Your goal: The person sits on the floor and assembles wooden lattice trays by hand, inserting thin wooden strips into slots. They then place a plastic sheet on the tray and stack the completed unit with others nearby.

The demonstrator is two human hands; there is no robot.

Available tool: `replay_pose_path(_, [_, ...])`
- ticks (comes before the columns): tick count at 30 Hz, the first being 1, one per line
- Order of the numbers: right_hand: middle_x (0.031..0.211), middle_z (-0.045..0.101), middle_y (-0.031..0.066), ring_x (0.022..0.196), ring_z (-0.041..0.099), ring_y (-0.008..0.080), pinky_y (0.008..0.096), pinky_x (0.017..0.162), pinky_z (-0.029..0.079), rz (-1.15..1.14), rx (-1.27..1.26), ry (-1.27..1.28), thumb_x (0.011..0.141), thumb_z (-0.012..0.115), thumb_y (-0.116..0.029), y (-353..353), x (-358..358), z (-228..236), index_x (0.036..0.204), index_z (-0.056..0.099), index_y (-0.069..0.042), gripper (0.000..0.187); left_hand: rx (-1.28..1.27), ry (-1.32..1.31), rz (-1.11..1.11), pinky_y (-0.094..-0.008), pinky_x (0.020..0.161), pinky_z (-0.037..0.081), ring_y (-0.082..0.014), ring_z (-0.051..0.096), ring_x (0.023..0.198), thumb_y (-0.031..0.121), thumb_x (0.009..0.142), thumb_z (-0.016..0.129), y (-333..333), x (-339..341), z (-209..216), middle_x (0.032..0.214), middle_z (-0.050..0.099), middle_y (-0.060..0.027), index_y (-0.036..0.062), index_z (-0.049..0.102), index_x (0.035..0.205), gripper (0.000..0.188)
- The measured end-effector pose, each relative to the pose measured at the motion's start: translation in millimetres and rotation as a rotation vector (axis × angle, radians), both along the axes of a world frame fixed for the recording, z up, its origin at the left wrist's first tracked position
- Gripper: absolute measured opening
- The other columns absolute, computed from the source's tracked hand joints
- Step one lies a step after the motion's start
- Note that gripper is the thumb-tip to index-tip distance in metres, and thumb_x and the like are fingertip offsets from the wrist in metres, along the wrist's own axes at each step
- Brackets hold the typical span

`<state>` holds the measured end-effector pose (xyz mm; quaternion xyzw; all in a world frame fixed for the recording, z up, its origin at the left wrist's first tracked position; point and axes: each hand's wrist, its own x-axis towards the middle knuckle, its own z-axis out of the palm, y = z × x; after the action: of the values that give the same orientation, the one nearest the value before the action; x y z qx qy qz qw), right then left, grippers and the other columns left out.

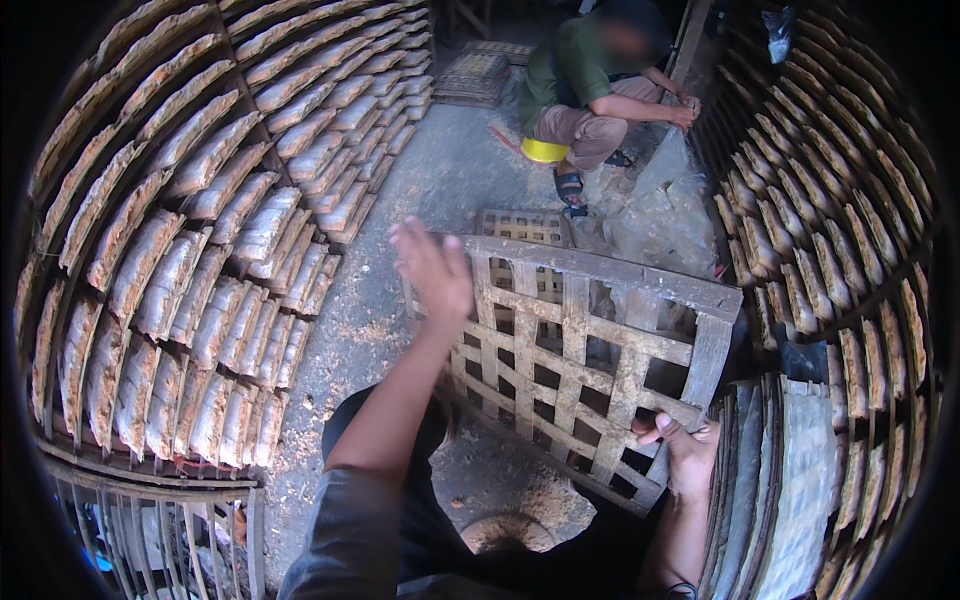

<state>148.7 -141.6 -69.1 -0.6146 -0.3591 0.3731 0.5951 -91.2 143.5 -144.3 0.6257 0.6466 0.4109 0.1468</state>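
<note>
A woven bamboo tray [560,345] with a wooden frame is tilted up in front of me, over my lap. My right hand [688,450] grips it near its lower right corner, thumb over a bamboo strip. At the tray's upper left corner is my left hand [437,270], fingers stretched out and slightly blurred; it is beside or touching the frame, which I cannot tell. Crumbs cling to the strips. Just beyond the upper edge, a second lattice tray [520,226] shows on the floor, partly hidden.
Racks of crumb-edged, pale-topped slabs [225,320] rise on the left, with more slabs [800,250] on the right. A stack of flat sheets [770,480] stands beside my right arm. Ahead, a co-worker [590,100] squats near plastic sheeting [670,190]. Trays [470,78] lie stacked behind.
</note>
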Motion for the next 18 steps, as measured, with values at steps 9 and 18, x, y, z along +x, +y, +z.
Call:
replay_pose_path(9, [0.071,0.066,0.0112,0.055,0.064,0.0179,0.0434,0.076,0.062,-0.020,0.041,0.054,0.092,0.068,-0.006,-12.4,16.3,-6.5,0.099,0.066,0.007,0.015,-0.217,0.317,-0.386,-0.0510,0.122,-0.001,-0.0300,-0.016,0.150,0.066,0.098,0.004,10.8,25.1,-1.5,0.162,-0.020,-0.0136,0.0070,-0.015,0.155,0.084])
replay_pose_path(18, [0.071,0.065,0.0102,0.051,0.060,0.0176,0.0453,0.075,0.062,-0.114,0.144,0.049,0.090,0.071,-0.010,-22.6,40.8,-3.5,0.097,0.065,0.006,0.019,-0.560,-0.041,-0.071,-0.0452,0.122,0.011,-0.0374,0.005,0.151,0.065,0.099,0.030,56.0,-34.3,-72.5,0.163,0.002,-0.0226,0.0157,-0.006,0.159,0.085])
